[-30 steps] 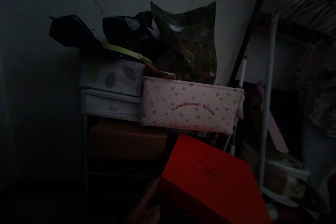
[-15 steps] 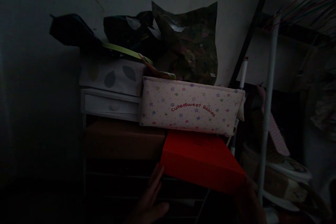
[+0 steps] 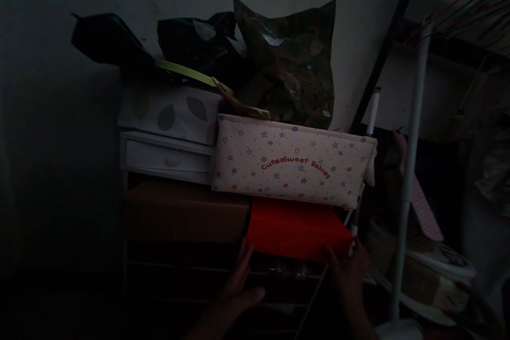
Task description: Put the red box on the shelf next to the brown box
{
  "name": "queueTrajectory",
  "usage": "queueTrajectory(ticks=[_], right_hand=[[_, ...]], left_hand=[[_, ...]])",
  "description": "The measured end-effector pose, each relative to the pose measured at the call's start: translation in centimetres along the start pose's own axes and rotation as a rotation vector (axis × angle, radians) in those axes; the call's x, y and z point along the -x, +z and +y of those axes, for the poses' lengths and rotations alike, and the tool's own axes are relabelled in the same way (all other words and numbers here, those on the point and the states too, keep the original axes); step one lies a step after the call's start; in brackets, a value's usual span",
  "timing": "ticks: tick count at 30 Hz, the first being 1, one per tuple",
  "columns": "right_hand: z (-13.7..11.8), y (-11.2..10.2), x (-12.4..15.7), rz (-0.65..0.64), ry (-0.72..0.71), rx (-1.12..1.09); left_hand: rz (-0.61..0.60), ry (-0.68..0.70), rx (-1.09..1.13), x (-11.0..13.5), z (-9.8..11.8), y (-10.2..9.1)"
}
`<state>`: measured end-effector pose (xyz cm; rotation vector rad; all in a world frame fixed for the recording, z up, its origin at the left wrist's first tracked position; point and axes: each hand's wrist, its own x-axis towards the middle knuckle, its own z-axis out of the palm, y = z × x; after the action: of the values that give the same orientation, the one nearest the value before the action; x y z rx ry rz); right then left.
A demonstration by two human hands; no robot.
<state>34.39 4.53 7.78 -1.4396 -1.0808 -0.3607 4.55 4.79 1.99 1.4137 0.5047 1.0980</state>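
Observation:
A red box (image 3: 297, 228) lies on a dark wire shelf, under a cream fabric box (image 3: 292, 162) printed with stars and the words "Cute Sweet Babies". My left hand (image 3: 239, 289) is at the red box's lower left corner, fingers stretched out and touching its edge. My right hand (image 3: 350, 273) is at its lower right corner, fingers spread against the front. A brown box (image 3: 185, 212) sits to the left of the red one.
A white drawer unit (image 3: 167, 156) carries a leaf-patterned box (image 3: 171, 111) and dark bags (image 3: 287, 58). A white pole (image 3: 410, 170) and a black slanted bar (image 3: 384, 48) stand at the right, with a cluttered rack behind. The room is very dim.
The red box has gone from tilted in front of the shelf to lying flat, pushed in under the cream box. Both hands have moved up to its front corners.

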Motion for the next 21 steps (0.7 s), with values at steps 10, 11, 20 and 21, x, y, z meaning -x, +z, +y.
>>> queueTrajectory(ticks=[10,11,20,21], right_hand=[[-6.2,4.1,3.0,-0.337,-0.418,0.482],[-6.1,4.4,2.6,-0.358,-0.417,0.499],[-5.8,5.6,1.3,-0.37,-0.43,0.553],[-5.7,5.7,1.4,-0.37,-0.432,0.547]], left_hand=[[0.71,0.343,-0.919,0.1,5.1,-2.5],[0.753,0.357,-1.04,0.0,5.9,-3.0],[0.848,0.185,-1.433,-1.8,8.7,-6.6],[0.829,0.181,-1.446,-1.8,8.7,-6.5]])
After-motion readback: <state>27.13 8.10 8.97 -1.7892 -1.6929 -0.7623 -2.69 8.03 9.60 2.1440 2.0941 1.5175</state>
